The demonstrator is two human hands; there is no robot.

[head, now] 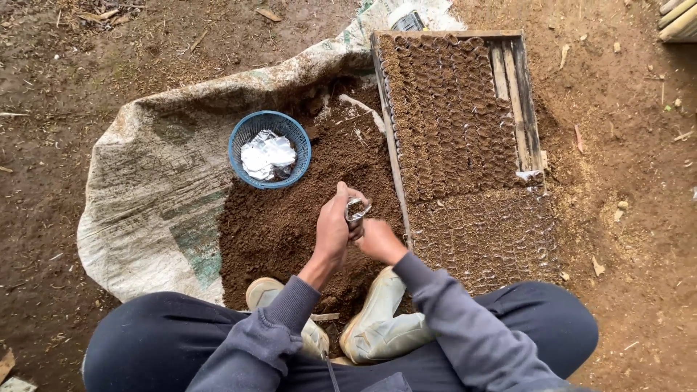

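My left hand [334,229] and my right hand [377,239] meet over a heap of brown soil [283,218]. Between them they hold a small clear plastic seedling bag [356,212], its mouth facing up. The left fingers pinch the bag's rim, and the right hand grips it from below. A wooden tray [517,87] packed with several soil-filled bags stands just to the right of my hands. More filled bags [486,236] stand in rows on the ground below the tray.
A blue plastic basket [243,138] with crumpled clear bags sits at the upper left on a spread sack [152,181]. My crossed legs and pale boots [377,327] lie at the bottom. Bare dirt surrounds everything.
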